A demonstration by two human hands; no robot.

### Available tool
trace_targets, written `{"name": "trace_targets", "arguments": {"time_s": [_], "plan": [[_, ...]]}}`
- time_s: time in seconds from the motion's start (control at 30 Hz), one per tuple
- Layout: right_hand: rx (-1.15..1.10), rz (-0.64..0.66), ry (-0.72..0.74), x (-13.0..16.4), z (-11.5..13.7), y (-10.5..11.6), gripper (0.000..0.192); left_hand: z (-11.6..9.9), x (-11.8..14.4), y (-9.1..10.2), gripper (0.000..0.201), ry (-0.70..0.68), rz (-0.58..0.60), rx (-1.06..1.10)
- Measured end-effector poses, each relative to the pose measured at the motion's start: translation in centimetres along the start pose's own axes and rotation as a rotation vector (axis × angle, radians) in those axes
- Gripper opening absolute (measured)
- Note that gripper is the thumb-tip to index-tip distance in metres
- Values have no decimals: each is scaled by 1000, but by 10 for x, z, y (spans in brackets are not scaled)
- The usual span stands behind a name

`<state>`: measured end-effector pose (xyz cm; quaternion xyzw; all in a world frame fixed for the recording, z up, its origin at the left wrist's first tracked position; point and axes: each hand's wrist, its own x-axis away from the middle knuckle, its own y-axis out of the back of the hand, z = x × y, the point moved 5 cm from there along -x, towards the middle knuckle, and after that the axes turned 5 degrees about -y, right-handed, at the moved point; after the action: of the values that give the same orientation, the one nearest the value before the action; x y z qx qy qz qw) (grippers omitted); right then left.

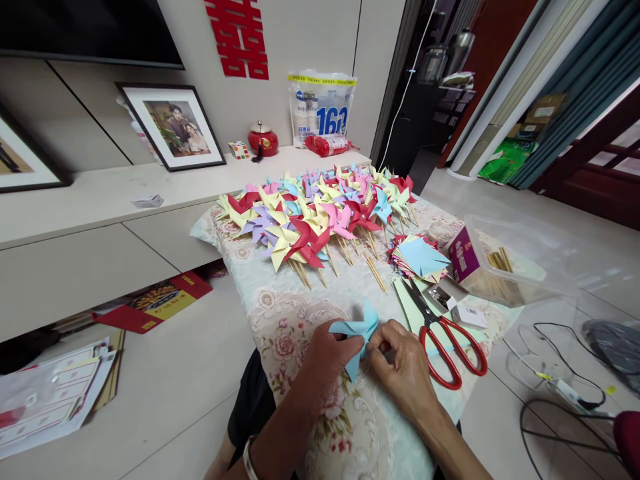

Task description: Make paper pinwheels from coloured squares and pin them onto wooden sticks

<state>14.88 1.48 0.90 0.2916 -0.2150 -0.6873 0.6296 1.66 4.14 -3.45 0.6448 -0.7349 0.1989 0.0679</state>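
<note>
Near the front of the cloth-covered table, a light blue paper pinwheel (367, 323) is between my two hands, its blades folded in toward the middle. My left hand (326, 352) pinches it from the left, thumb across the paper. At its right side, the closed fingers of my right hand (400, 357) press close to the centre; whatever lies between the fingertips is hidden. Red-handled scissors (440, 327) lie just right of my right hand, on pale green paper sheets (406, 305). Behind them sits a stack of cut paper squares (423, 257), light blue on top.
Many finished pinwheels (315, 217) on sticks fill the table's far side. Loose sticks (376, 273) lie before them. Small open boxes (469, 316) and a clear plastic bin (515, 267) with sticks stand at the right. Cables (565, 400) cross the floor.
</note>
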Motion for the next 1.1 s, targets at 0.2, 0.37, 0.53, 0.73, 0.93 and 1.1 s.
{"name": "trace_targets", "arguments": {"time_s": [0.2,0.37,0.53,0.73,0.93,1.1], "plan": [[34,44,-4,2,5,5,14,-3,3,0,6,-31,-84,-129],[19,85,39,8,2,31,14,0,2,2,8,-29,-125,-63],[214,-13,16,2,-25,86,20,-5,4,4,9,27,-120,156],[516,-134,-43,-31,-59,146,23,-4,2,7,15,46,-66,270],[818,95,-84,-70,-68,133,25,-2,3,9,16,46,-94,204],[867,164,-127,-88,-69,117,25,0,3,7,14,53,-85,176]]}}
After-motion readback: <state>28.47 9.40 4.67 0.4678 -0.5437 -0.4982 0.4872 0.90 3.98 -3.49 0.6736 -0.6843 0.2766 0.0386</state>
